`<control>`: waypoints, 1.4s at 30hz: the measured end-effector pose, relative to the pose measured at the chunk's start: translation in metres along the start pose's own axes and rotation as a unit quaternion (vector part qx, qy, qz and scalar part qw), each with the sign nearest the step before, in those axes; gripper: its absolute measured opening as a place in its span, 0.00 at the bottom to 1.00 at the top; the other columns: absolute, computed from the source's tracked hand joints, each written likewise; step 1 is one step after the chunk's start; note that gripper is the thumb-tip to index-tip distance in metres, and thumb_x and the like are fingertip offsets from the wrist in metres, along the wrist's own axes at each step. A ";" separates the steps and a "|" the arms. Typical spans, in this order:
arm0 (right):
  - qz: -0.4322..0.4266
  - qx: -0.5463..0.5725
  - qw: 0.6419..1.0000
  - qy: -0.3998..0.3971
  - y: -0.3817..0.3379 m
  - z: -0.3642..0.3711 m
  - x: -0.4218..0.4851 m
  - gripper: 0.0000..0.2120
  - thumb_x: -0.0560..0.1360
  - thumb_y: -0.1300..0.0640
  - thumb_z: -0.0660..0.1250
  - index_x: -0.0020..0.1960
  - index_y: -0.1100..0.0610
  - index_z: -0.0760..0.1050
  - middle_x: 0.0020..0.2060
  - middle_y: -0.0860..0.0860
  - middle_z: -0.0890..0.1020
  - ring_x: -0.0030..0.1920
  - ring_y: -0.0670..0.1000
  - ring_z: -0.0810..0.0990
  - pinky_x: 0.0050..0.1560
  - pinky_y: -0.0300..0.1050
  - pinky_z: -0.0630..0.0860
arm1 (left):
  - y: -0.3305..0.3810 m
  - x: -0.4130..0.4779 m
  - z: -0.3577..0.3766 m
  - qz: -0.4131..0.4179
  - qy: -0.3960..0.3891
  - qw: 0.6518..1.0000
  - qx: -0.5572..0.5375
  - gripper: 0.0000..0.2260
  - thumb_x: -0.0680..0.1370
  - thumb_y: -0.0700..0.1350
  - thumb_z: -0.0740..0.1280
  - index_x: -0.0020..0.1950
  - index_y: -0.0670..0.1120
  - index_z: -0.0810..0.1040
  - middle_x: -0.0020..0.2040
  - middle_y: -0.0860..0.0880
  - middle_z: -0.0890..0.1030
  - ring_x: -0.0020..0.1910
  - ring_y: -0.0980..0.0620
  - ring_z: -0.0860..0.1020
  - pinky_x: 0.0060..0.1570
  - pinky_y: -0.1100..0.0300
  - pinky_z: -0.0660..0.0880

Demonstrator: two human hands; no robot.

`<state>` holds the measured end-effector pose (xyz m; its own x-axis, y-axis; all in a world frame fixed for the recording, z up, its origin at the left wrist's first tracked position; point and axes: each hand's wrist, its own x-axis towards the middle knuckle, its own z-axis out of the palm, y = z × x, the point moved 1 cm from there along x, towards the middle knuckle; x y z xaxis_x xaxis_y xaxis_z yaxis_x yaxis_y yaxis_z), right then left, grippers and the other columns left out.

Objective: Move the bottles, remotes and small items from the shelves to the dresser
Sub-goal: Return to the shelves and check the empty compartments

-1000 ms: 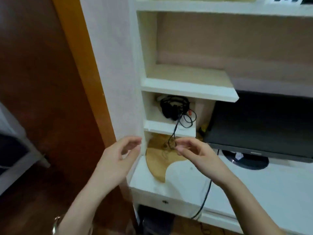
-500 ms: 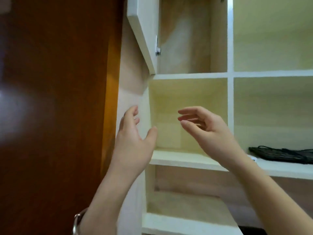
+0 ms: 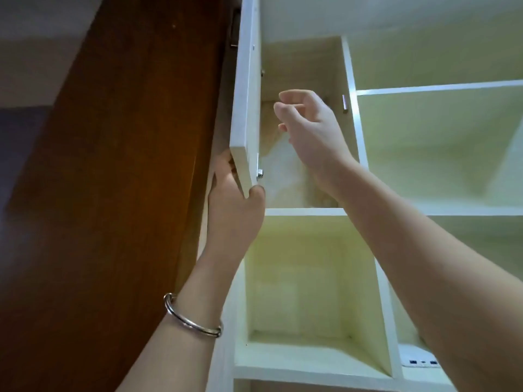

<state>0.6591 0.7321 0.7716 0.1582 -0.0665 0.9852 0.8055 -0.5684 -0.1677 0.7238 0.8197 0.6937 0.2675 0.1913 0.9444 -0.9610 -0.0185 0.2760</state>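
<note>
Left hand (image 3: 235,210) gripping the open door (image 3: 244,108) by its lower corner, right hand (image 3: 311,128) loosely curled, holding nothing, raised into the top cubby (image 3: 302,66) — bangle (image 3: 192,321) on left wrist, white box (image 3: 418,359) lower right.

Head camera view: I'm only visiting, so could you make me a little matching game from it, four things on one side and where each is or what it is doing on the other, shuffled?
Things:
1 left hand
2 right hand
3 silver bangle
4 white box with ports

States:
a lies at the lower right, on a shelf
b grips the open cabinet door by its bottom corner
c circles a wrist
d reaches into the top compartment, holding nothing

Pairs: 1-b, 2-d, 3-c, 4-a
</note>
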 end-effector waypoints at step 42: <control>0.231 -0.278 0.928 0.092 0.185 -0.102 0.012 0.24 0.74 0.42 0.62 0.64 0.55 0.68 0.60 0.52 0.78 0.62 0.55 0.75 0.66 0.56 0.67 | -0.066 0.005 0.152 0.186 -0.281 0.813 0.475 0.34 0.77 0.44 0.59 0.77 0.49 0.41 0.78 0.48 0.46 0.76 0.46 0.47 0.74 0.54 0.45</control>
<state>0.7519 0.5426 0.7563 0.2723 -0.5175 0.8112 0.2489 -0.7765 -0.5789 0.7990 0.6726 0.7073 0.2165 -0.4753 0.8528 -0.5670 -0.7723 -0.2865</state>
